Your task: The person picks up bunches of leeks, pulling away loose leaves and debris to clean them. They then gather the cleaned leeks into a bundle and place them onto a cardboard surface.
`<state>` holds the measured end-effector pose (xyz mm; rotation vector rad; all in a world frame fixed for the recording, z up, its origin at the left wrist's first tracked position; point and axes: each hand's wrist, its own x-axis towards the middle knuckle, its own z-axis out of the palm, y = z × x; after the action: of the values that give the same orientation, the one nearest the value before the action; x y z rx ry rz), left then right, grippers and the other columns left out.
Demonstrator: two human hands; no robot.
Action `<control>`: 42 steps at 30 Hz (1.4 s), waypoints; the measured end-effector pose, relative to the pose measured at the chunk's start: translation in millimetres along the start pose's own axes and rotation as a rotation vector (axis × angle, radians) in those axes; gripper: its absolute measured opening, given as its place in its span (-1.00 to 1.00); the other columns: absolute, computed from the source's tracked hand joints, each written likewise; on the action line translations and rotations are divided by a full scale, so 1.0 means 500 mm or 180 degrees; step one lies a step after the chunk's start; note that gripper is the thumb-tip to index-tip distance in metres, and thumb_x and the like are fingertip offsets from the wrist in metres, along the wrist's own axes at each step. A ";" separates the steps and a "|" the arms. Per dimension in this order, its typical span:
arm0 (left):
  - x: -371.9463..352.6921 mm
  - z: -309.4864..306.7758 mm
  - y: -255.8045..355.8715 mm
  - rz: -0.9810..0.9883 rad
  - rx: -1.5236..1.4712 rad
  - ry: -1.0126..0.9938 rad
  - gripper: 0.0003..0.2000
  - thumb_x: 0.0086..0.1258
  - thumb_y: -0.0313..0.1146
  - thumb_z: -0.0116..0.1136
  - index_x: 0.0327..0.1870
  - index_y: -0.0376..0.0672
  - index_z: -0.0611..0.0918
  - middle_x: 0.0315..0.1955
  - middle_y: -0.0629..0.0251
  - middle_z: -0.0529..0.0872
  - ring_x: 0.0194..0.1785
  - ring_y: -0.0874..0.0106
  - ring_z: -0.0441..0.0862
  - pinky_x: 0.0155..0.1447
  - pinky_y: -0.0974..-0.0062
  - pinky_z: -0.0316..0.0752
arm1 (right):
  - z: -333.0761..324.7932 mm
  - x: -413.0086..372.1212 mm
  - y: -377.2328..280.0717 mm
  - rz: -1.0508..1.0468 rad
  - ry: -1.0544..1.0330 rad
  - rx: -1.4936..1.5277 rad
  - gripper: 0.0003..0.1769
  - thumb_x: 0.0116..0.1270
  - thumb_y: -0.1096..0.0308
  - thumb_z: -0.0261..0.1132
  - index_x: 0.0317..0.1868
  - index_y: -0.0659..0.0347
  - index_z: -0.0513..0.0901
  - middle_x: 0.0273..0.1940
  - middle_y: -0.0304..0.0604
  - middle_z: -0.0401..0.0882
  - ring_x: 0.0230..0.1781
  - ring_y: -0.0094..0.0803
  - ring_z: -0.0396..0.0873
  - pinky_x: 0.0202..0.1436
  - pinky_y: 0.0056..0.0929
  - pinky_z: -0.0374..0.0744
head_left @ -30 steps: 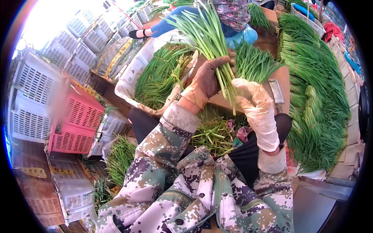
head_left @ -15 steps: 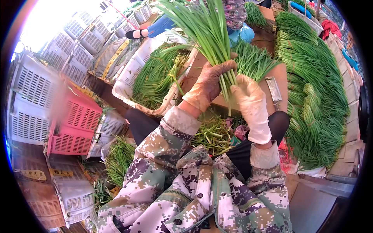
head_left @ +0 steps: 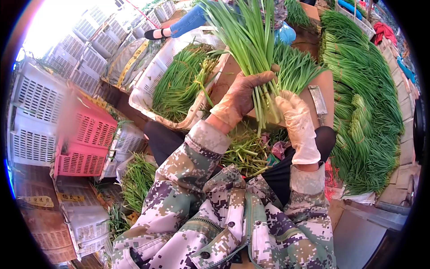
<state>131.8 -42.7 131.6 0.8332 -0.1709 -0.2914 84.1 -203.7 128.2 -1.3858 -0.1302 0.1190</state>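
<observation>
A bunch of long green stalks [head_left: 244, 40] is held upright in my left hand [head_left: 242, 95], its gloved fingers wrapped round the stems. Beside the lower stem ends is my right hand [head_left: 293, 110], in a pale glove, with bent fingers touching the stems; what its fingertips grip is hidden. Behind the hands, a pile of green stalks [head_left: 293, 69] lies on a brown board [head_left: 326, 80]. A flat metal blade [head_left: 317, 99] rests on the board, right of my right hand. Under the hands are loose trimmings [head_left: 246, 154].
A white basket [head_left: 144, 92] with stalks stands left of the board. Large rows of bundled greens [head_left: 367, 98] lie on the right. White crates [head_left: 38, 96] and a pink crate [head_left: 92, 134] are stacked at left. A person's leg [head_left: 188, 22] shows behind the basket.
The bunch has shifted slightly right, and its stem ends are more spread out. My right hand has moved a little right and down from the stems.
</observation>
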 end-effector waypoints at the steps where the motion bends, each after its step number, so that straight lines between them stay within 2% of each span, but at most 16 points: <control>1: 0.002 0.001 -0.006 0.0001 -0.0001 0.0004 -0.65 0.27 -0.43 0.27 0.07 -0.28 0.54 -0.37 0.27 0.69 -0.36 0.40 0.68 -0.27 0.45 0.65 | 0.005 -0.001 -0.005 -0.0167 0.0056 -0.0167 -0.66 0.37 0.26 0.27 0.01 0.34 0.58 -0.32 -0.20 0.67 -0.37 -0.52 0.61 -0.29 -0.55 0.56; 2: 0.003 0.004 -0.015 0.0154 0.0056 0.0112 -0.65 0.26 -0.44 0.29 0.07 -0.28 0.55 -0.35 0.28 0.69 -0.34 0.41 0.68 -0.24 0.45 0.65 | 0.007 0.005 -0.001 -0.0174 0.0054 -0.0166 -0.66 0.37 0.26 0.27 0.01 0.34 0.58 -0.32 -0.20 0.67 -0.37 -0.52 0.61 -0.29 -0.55 0.56; 4: 0.004 0.009 -0.026 0.0293 0.0105 0.0230 -0.64 0.25 -0.46 0.30 0.06 -0.27 0.55 -0.32 0.28 0.69 -0.32 0.41 0.67 -0.22 0.45 0.64 | 0.017 0.025 -0.008 -0.0939 0.0270 -0.2060 -0.58 0.30 0.21 0.33 0.00 0.39 0.57 -0.30 -0.04 0.67 -0.29 -0.39 0.63 -0.16 -0.45 0.57; 6: 0.006 0.014 -0.029 0.0355 0.0227 0.0434 -0.71 0.19 -0.51 0.32 -0.04 -0.28 0.62 -0.28 0.29 0.71 -0.29 0.43 0.66 -0.13 0.48 0.60 | 0.027 0.033 -0.011 -0.0828 0.0355 -0.2027 -0.55 0.26 0.18 0.37 -0.03 0.40 0.56 -0.29 0.06 0.65 -0.31 -0.35 0.61 -0.17 -0.40 0.55; 12: -0.005 0.020 -0.002 0.0662 0.0882 0.0834 -0.71 0.07 -0.55 0.39 -0.13 -0.25 0.70 -0.24 0.30 0.74 -0.22 0.46 0.67 -0.04 0.51 0.56 | 0.034 0.061 0.055 0.0464 -0.0258 0.0287 -0.74 0.34 0.25 0.29 -0.19 0.32 0.61 -0.45 -0.31 0.57 -0.58 -0.58 0.38 -0.48 -0.55 0.38; 14: 0.001 0.010 0.017 0.0706 0.1183 0.0847 -0.71 0.06 -0.56 0.38 -0.14 -0.25 0.69 -0.26 0.31 0.74 -0.23 0.46 0.67 -0.05 0.51 0.56 | 0.032 0.036 0.047 0.0700 -0.0335 0.0017 -0.78 0.34 0.23 0.29 -0.23 0.25 0.62 -0.46 -0.36 0.52 -0.63 -0.70 0.26 -0.56 -0.64 0.24; 16: 0.008 0.018 0.046 0.1067 0.1282 0.0886 -0.72 0.06 -0.57 0.37 -0.15 -0.24 0.68 -0.32 0.32 0.74 -0.30 0.46 0.67 -0.12 0.51 0.58 | 0.017 0.004 0.054 -0.0113 -0.0810 -0.1651 -0.77 0.34 0.20 0.30 -0.26 0.21 0.61 -0.46 -0.37 0.50 -0.63 -0.69 0.26 -0.56 -0.67 0.23; 17: 0.011 0.015 0.066 0.0997 0.1078 0.0938 -0.73 0.08 -0.57 0.36 -0.16 -0.24 0.68 -0.33 0.32 0.73 -0.33 0.47 0.66 -0.17 0.52 0.58 | -0.007 0.020 0.137 0.0736 -0.0809 -0.0272 -0.78 0.38 0.20 0.26 -0.26 0.20 0.61 -0.46 -0.37 0.51 -0.59 -0.68 0.32 -0.48 -0.67 0.31; 20: 0.002 0.011 0.105 0.1070 0.0790 0.0926 -0.78 0.15 -0.56 0.33 -0.15 -0.24 0.67 -0.37 0.34 0.71 -0.39 0.50 0.63 -0.34 0.53 0.58 | -0.033 -0.039 0.193 0.0813 -0.0936 0.0620 -0.79 0.42 0.24 0.21 -0.28 0.21 0.59 -0.46 -0.34 0.52 -0.54 -0.67 0.36 -0.43 -0.64 0.36; 23: 0.003 0.009 0.119 0.1012 0.0708 0.0738 -0.80 0.23 -0.52 0.29 -0.12 -0.23 0.66 -0.38 0.35 0.69 -0.40 0.52 0.63 -0.37 0.53 0.60 | -0.039 -0.052 0.191 0.0789 -0.1277 -0.0947 -0.79 0.47 0.33 0.12 -0.34 0.22 0.57 -0.47 -0.33 0.51 -0.52 -0.67 0.38 -0.41 -0.64 0.38; 24: 0.001 0.007 0.117 0.1017 0.0716 0.0735 -0.80 0.23 -0.52 0.29 -0.12 -0.23 0.66 -0.38 0.35 0.69 -0.40 0.52 0.63 -0.37 0.53 0.60 | -0.039 -0.038 0.227 0.0358 -0.1077 0.0039 -0.81 0.47 0.37 0.11 -0.31 0.22 0.59 -0.48 -0.36 0.51 -0.52 -0.66 0.39 -0.40 -0.66 0.40; 28: -0.002 -0.003 0.091 0.1001 0.0569 0.0874 -0.79 0.22 -0.54 0.29 -0.12 -0.22 0.66 -0.37 0.36 0.69 -0.39 0.52 0.63 -0.38 0.54 0.59 | 0.021 -0.007 0.082 0.0294 -0.0162 0.0096 -0.84 0.46 0.37 0.13 -0.10 0.24 0.60 -0.44 -0.35 0.55 -0.52 -0.68 0.42 -0.41 -0.69 0.42; 30: 0.002 -0.001 0.080 0.1291 0.0490 0.0793 -0.78 0.20 -0.57 0.29 -0.12 -0.22 0.65 -0.35 0.36 0.68 -0.39 0.53 0.63 -0.36 0.56 0.58 | 0.060 0.006 0.051 -0.1177 0.0220 -0.0585 -0.76 0.43 0.32 0.19 0.01 0.25 0.57 -0.44 -0.35 0.56 -0.54 -0.68 0.43 -0.46 -0.70 0.40; 31: -0.001 0.003 0.079 0.1292 0.0477 0.0817 -0.77 0.18 -0.60 0.29 -0.12 -0.23 0.65 -0.36 0.36 0.68 -0.39 0.53 0.63 -0.33 0.59 0.57 | 0.072 0.019 0.050 -0.1188 0.0225 -0.0597 -0.76 0.43 0.32 0.19 0.01 0.25 0.57 -0.44 -0.35 0.56 -0.54 -0.68 0.43 -0.46 -0.70 0.40; 33: -0.002 0.006 0.073 0.1397 0.0361 0.0916 -0.76 0.18 -0.59 0.30 -0.12 -0.23 0.64 -0.35 0.36 0.68 -0.38 0.53 0.63 -0.32 0.59 0.57 | 0.091 0.040 0.061 -0.0108 -0.0149 0.1061 -0.68 0.38 0.26 0.27 0.05 0.24 0.57 -0.47 -0.39 0.53 -0.56 -0.68 0.40 -0.50 -0.69 0.35; 42: -0.001 -0.001 0.058 0.1802 0.0438 0.1054 -0.70 0.12 -0.62 0.33 -0.09 -0.22 0.64 -0.31 0.35 0.70 -0.34 0.51 0.63 -0.26 0.56 0.56 | 0.106 0.055 0.064 0.0501 -0.0061 0.1476 -0.81 0.33 0.30 0.33 -0.13 0.20 0.61 -0.50 -0.42 0.48 -0.58 -0.68 0.32 -0.50 -0.64 0.30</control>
<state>137.0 -23.6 152.9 0.9206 -0.1108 0.3927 102.7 -141.9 107.1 -0.9306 -0.0066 0.2759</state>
